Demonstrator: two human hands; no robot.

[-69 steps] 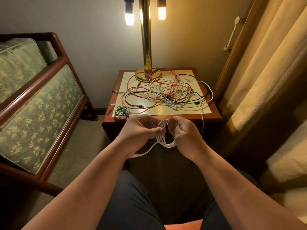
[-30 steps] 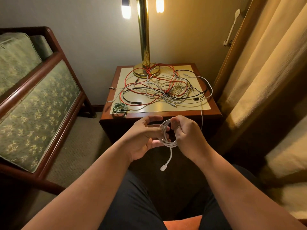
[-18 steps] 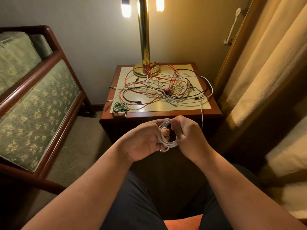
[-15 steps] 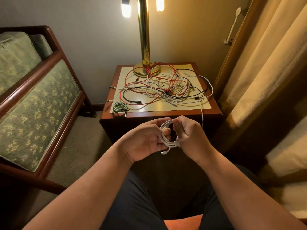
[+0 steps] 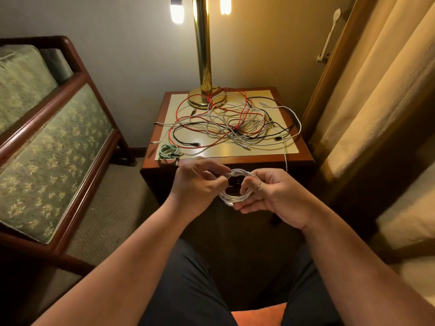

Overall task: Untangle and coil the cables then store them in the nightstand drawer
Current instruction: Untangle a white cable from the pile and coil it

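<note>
A small coil of white cable point(image 5: 235, 197) hangs in the air in front of the nightstand point(image 5: 303, 156), held between both hands. My left hand point(image 5: 199, 184) pinches the coil's left side. My right hand point(image 5: 270, 192) curls its fingers round the right side. On the nightstand top lies a tangle of red, black, white and grey cables point(image 5: 235, 123). A coiled green cable point(image 5: 169, 152) rests at the front left corner. One white cable point(image 5: 285, 156) hangs over the front edge. The nightstand's front is dark and the drawer cannot be made out.
A brass lamp point(image 5: 203, 67) stands at the back of the nightstand, its base among the cables. A green upholstered wooden sofa point(image 5: 47, 142) is on the left, curtains point(image 5: 376, 90) on the right. My knees and an orange cushion point(image 5: 259, 316) are below.
The loose end with its plug that dangled below the coil has been wound in. The coil is now flatter and wider between my hands, which have moved slightly apart.
</note>
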